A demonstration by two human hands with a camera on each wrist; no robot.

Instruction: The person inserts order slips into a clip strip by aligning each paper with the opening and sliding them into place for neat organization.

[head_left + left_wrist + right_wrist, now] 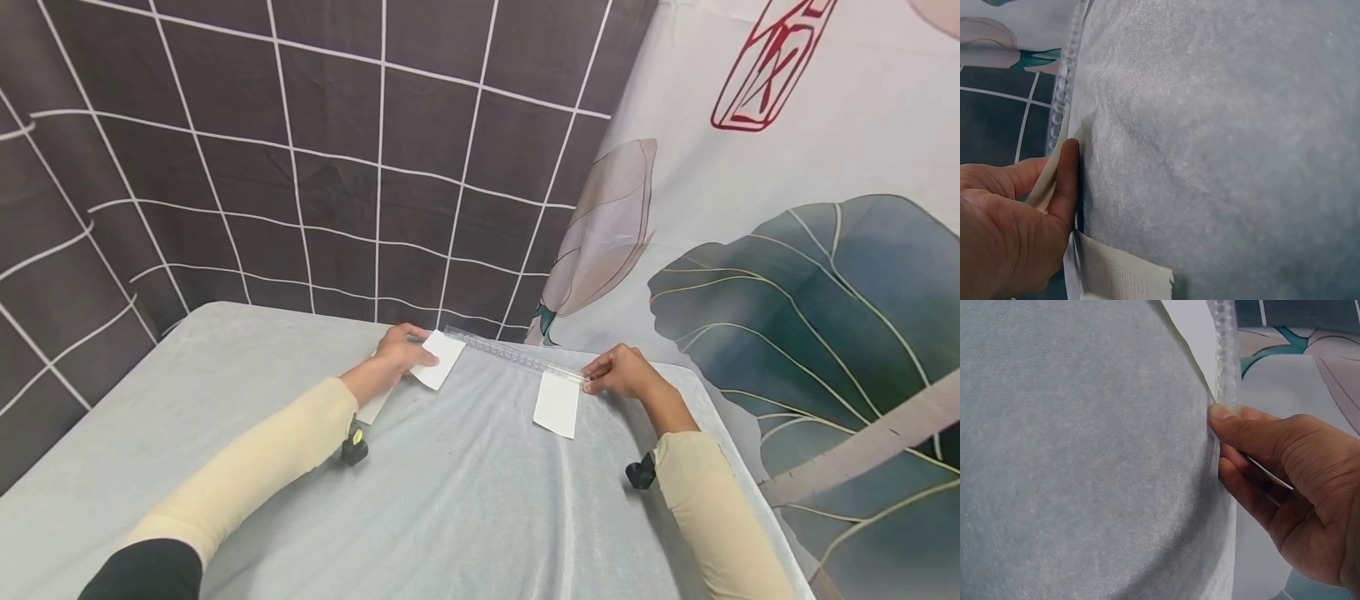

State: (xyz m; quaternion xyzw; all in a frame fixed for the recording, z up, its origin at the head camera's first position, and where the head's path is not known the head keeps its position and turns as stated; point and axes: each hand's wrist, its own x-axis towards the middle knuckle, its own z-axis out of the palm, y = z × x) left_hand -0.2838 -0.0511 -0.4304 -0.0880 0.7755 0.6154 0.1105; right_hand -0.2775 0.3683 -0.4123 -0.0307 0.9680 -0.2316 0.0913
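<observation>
A long clear plastic strip (510,352) with a row of rounded bumps stretches between the two hands near the table's far edge. My left hand (401,352) pinches a white paper slip (442,360) between thumb and fingers at the strip's left part. Another paper slip (1122,275), with faint printed outlines, lies below that hand, partly hidden by the wrist in the head view. My right hand (621,371) pinches the strip's right end between thumb and fingertips. Just left of these fingers a third white slip (557,404) hangs from the strip.
A pale grey cloth (465,500) with soft creases covers the table. Behind it hangs a dark curtain (337,192) with white grid lines. On the right is a white curtain (697,183) printed with large leaves, close to the table's edge.
</observation>
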